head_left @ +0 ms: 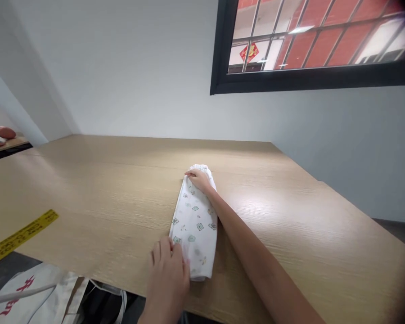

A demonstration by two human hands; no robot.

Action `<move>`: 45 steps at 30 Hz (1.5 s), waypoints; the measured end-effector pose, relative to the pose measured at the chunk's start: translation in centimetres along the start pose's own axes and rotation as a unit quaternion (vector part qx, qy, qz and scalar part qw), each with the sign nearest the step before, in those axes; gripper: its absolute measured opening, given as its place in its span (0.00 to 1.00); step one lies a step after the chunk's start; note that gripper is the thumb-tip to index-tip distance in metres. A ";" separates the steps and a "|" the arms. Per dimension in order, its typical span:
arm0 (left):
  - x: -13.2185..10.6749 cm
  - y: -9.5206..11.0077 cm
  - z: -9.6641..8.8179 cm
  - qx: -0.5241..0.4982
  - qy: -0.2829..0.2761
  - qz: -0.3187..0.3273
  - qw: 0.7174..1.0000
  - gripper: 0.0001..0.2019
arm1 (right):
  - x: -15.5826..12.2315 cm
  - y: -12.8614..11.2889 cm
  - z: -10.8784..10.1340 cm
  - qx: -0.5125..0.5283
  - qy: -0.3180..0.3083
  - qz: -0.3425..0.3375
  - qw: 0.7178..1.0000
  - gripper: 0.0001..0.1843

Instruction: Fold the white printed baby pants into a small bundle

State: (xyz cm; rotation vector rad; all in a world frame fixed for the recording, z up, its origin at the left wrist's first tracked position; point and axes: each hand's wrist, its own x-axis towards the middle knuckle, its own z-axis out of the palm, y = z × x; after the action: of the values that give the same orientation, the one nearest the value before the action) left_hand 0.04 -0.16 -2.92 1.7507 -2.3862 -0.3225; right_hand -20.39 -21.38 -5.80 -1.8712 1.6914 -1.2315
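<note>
A folded white printed garment (195, 225) lies on a light wood table (87, 180). The right hand (199, 180) rests on its far elastic end, fingers flat and open; the left hand (168, 283) curls at its near edge, hold unclear.

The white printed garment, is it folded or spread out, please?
Folded: the white printed garment lies in a long narrow strip on the wooden table.

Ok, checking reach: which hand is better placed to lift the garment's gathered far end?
Right, probably: the right hand rests on the gathered end of the white garment, while the left hand sits at the near end.
</note>
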 end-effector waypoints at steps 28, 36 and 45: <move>17.5 6.8 3.8 -0.047 -0.019 0.484 0.874 0.18 | -8.7 0.7 -9.5 -0.144 -0.177 -0.046 0.972 0.22; 17.6 6.6 3.9 -0.053 -0.013 0.499 0.865 0.18 | -8.8 1.7 -8.3 -0.231 -0.149 -0.072 0.959 0.24; 18.5 6.4 4.5 -0.010 -0.018 0.512 0.859 0.19 | -9.0 0.7 -8.5 -0.223 -0.140 -0.069 0.962 0.23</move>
State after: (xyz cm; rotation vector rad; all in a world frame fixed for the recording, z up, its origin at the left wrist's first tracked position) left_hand -12.60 -15.64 -5.48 0.2665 -2.8867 -0.2028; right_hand -26.60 -10.68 -4.85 -2.3243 1.8083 -0.6118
